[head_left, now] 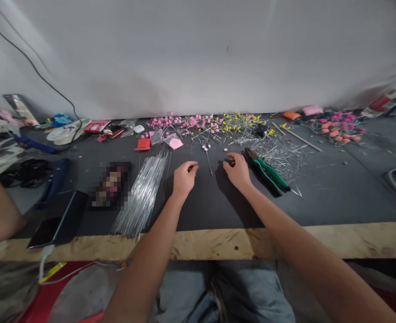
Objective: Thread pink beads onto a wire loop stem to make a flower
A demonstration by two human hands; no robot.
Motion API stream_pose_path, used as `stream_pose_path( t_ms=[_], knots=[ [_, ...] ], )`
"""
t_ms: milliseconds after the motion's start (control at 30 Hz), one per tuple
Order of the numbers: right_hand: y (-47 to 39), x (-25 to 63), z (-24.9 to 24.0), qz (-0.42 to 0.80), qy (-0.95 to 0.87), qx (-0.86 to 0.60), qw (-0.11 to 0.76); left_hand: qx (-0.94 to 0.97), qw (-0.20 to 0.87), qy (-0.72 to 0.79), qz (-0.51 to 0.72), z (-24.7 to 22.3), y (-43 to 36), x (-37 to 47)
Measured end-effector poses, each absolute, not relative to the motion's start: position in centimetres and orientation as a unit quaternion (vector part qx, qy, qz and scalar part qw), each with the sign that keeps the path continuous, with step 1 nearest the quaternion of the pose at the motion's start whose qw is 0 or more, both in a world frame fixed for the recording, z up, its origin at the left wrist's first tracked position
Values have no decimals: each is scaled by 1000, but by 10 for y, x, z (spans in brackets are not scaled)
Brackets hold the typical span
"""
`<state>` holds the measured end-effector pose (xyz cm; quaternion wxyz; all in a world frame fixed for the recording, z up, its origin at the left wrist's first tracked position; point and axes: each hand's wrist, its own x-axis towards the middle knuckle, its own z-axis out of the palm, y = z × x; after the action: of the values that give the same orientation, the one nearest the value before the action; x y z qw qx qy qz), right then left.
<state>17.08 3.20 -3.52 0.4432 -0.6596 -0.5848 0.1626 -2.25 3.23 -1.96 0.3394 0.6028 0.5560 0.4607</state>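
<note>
Beside right hand (238, 172), green-handled pliers (271, 172)

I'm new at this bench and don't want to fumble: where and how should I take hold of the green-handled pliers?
Best by the green handles, I'd say, with the right hand coming from above on the near-right side. The pliers lie slantwise, handles toward you, dark nose pointing away and left, while loose wires crowd the far side.
</note>
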Motion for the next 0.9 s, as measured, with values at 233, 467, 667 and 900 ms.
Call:
stream_pose_path(
  t_ms=[233, 467, 667, 900],
  knots=[
    [20, 169, -30, 204, -548, -656, 477, 698, 207, 546, 414, -23, 49, -36],
    [22, 169, -31, 243, -521, -640, 510, 803, 79, 525, 271, -21, 53, -42],
    [21, 168, -26, 216, -608, -588, 488, 685, 269, 548, 398, -14, 46, -28],
    [21, 168, -24, 236, -661, -529, 478, 597, 496, 461, 430, -4, 36, 15]
  ],
)
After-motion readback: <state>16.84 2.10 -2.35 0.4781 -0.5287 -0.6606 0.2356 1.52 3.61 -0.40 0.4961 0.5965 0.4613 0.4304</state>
